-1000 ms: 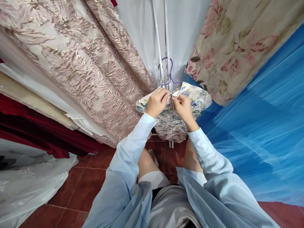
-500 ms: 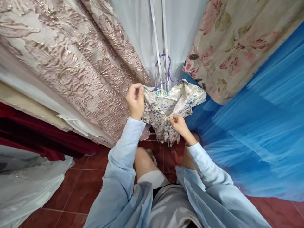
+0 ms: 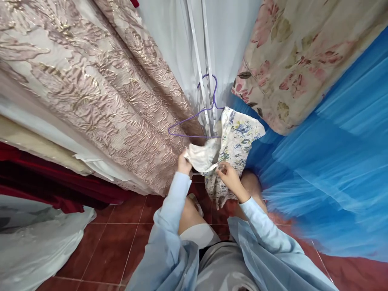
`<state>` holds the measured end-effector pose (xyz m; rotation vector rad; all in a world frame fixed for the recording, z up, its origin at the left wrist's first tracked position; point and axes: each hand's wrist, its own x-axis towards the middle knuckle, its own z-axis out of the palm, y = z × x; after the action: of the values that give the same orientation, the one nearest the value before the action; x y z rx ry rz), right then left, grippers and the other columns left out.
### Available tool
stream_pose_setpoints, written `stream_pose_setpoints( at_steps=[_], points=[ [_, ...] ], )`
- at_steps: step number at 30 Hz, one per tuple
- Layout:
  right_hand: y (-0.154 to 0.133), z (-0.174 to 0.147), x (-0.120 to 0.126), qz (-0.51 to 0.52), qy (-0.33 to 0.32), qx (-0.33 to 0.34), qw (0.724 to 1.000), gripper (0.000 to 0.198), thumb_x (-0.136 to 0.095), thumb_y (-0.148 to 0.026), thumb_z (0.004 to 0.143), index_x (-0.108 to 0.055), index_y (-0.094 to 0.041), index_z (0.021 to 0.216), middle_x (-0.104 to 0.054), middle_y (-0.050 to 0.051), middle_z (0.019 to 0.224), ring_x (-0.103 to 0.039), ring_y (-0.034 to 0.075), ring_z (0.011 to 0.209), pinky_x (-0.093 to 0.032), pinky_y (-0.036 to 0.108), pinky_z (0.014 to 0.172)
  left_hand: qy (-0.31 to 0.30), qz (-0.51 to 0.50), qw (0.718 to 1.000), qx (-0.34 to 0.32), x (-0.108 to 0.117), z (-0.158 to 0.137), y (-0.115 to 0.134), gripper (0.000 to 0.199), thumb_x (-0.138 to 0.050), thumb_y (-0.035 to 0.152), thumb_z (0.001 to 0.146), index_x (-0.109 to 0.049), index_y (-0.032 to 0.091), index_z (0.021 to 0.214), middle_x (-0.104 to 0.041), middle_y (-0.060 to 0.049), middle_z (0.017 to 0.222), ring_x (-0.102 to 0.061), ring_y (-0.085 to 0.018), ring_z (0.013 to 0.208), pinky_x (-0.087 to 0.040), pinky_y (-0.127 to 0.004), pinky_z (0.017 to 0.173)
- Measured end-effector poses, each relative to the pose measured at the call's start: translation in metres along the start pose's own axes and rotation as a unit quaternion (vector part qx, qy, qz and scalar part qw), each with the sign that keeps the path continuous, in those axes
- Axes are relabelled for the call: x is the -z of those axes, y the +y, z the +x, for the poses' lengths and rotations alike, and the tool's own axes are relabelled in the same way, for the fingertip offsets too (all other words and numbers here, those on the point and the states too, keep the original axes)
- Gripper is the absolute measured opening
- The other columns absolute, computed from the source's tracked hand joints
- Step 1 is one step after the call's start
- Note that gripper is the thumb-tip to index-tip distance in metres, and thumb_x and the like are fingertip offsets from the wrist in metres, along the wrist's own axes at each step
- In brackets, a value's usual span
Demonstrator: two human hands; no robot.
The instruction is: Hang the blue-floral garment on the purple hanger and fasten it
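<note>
A floral-print shirt [image 3: 239,133] hangs by its right-hand side on a purple hanger [image 3: 185,121]; the hanger's left arm is bare. My left hand [image 3: 184,163] is closed on the left part of the shirt, which is folded back with its pale inner side showing. My right hand [image 3: 227,174] pinches the front edge of the same shirt near the middle. The hanger's hook loops around white metal bars [image 3: 198,48]. The lower hem dangles in front of my knees.
Pink brocade fabric [image 3: 121,89] hangs close on the left, with dark red cloth [image 3: 60,173] beyond it. Blue tulle [image 3: 327,173] and a cream floral fabric [image 3: 291,68] hang on the right. Red floor tiles [image 3: 121,242] lie below.
My left hand has moved down and slightly right, drawing the shirt's left shoulder off the hanger and folding it inward. My right hand has moved slightly down, still pinching the front edge.
</note>
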<state>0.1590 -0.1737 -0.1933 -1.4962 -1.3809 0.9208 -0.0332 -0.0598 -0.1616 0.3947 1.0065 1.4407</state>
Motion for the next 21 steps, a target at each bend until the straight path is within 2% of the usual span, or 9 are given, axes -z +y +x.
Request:
stream_pose_setpoints(
  at_steps=[2, 4, 6, 9, 11, 14, 16, 19, 21],
  points=[
    [-0.004, -0.004, 0.005, -0.015, 0.013, 0.036, 0.999, 0.058, -0.07, -0.034, 0.076, -0.057, -0.016, 0.13, -0.072, 0.011, 0.108, -0.065, 0.024, 0.086, -0.051, 0.04, 0.084, -0.072, 0.04, 0.996, -0.038, -0.011, -0.026, -0.023, 0.022, -0.073, 0.034, 0.083, -0.064, 0.014, 0.085, -0.067, -0.003, 0.076, -0.063, -0.012, 0.071, -0.052, -0.024, 0.074],
    [-0.013, -0.01, 0.011, 0.001, -0.021, 0.083, 0.996, 0.063, -0.074, -0.032, 0.073, -0.057, -0.017, 0.132, -0.067, 0.015, 0.127, -0.064, 0.03, 0.109, -0.048, 0.045, 0.099, -0.188, 0.125, 0.968, -0.113, -0.026, -0.054, -0.033, 0.026, -0.073, 0.039, 0.084, -0.066, 0.015, 0.089, -0.067, -0.002, 0.081, -0.061, -0.011, 0.07, -0.05, -0.021, 0.07],
    [-0.023, -0.016, 0.017, 0.036, -0.07, 0.093, 0.993, 0.05, -0.073, -0.033, 0.076, -0.063, -0.017, 0.123, -0.069, 0.013, 0.123, -0.063, 0.032, 0.114, -0.047, 0.047, 0.103, -0.294, 0.246, 0.903, -0.193, -0.043, -0.078, -0.031, 0.025, -0.068, 0.041, 0.089, -0.068, 0.017, 0.093, -0.069, -0.004, 0.087, -0.064, -0.014, 0.077, -0.051, -0.024, 0.074],
    [-0.03, -0.025, 0.025, 0.106, -0.102, 0.061, 0.987, 0.03, -0.063, -0.038, 0.086, -0.069, -0.018, 0.108, -0.074, 0.009, 0.106, -0.066, 0.032, 0.11, -0.05, 0.047, 0.101, -0.418, 0.386, 0.77, -0.289, -0.07, -0.1, -0.026, 0.021, -0.058, 0.035, 0.097, -0.07, 0.019, 0.101, -0.072, -0.008, 0.102, -0.067, -0.019, 0.098, -0.052, -0.032, 0.094],
    [-0.025, -0.031, 0.032, 0.143, -0.092, 0.043, 0.984, 0.027, -0.061, -0.04, 0.089, -0.07, -0.021, 0.105, -0.074, 0.008, 0.107, -0.064, 0.031, 0.116, -0.049, 0.046, 0.105, -0.446, 0.438, 0.699, -0.347, -0.085, -0.102, -0.029, 0.019, -0.057, 0.032, 0.097, -0.069, 0.022, 0.108, -0.067, -0.01, 0.127, -0.061, -0.023, 0.122, -0.045, -0.039, 0.11],
    [-0.008, -0.039, 0.038, 0.156, -0.082, 0.003, 0.984, 0.032, -0.066, -0.046, 0.086, -0.07, -0.023, 0.108, -0.073, 0.009, 0.114, -0.06, 0.033, 0.125, -0.043, 0.05, 0.113, -0.386, 0.486, 0.661, -0.422, -0.101, -0.092, -0.046, 0.031, -0.066, 0.03, 0.091, -0.065, 0.021, 0.121, -0.033, -0.013, 0.163, -0.029, -0.03, 0.153, -0.028, -0.049, 0.124],
    [0.004, -0.047, 0.038, 0.144, -0.098, -0.02, 0.984, 0.034, -0.066, -0.046, 0.085, -0.071, -0.023, 0.108, -0.074, 0.01, 0.115, -0.06, 0.035, 0.126, -0.041, 0.054, 0.114, -0.376, 0.496, 0.653, -0.431, -0.11, -0.085, -0.061, 0.039, -0.069, 0.03, 0.089, -0.063, 0.021, 0.126, -0.026, -0.014, 0.166, -0.02, -0.031, 0.156, -0.023, -0.052, 0.126],
    [0.016, -0.058, 0.036, 0.118, -0.132, -0.02, 0.984, 0.031, -0.061, -0.042, 0.086, -0.072, -0.023, 0.109, -0.074, 0.011, 0.116, -0.06, 0.036, 0.125, -0.04, 0.055, 0.115, -0.479, 0.495, 0.621, -0.374, -0.118, -0.08, -0.086, 0.026, -0.065, 0.028, 0.092, -0.068, 0.024, 0.117, -0.053, -0.011, 0.15, -0.041, -0.028, 0.147, -0.031, -0.047, 0.122],
    [0.019, -0.063, 0.037, 0.099, -0.14, -0.013, 0.985, 0.028, -0.06, -0.039, 0.086, -0.072, -0.025, 0.107, -0.074, 0.01, 0.113, -0.059, 0.035, 0.125, -0.039, 0.053, 0.115, -0.561, 0.504, 0.582, -0.304, -0.117, -0.081, -0.102, 0.019, -0.062, 0.027, 0.094, -0.071, 0.024, 0.11, -0.069, -0.009, 0.128, -0.061, -0.025, 0.126, -0.043, -0.039, 0.111]
  ],
)
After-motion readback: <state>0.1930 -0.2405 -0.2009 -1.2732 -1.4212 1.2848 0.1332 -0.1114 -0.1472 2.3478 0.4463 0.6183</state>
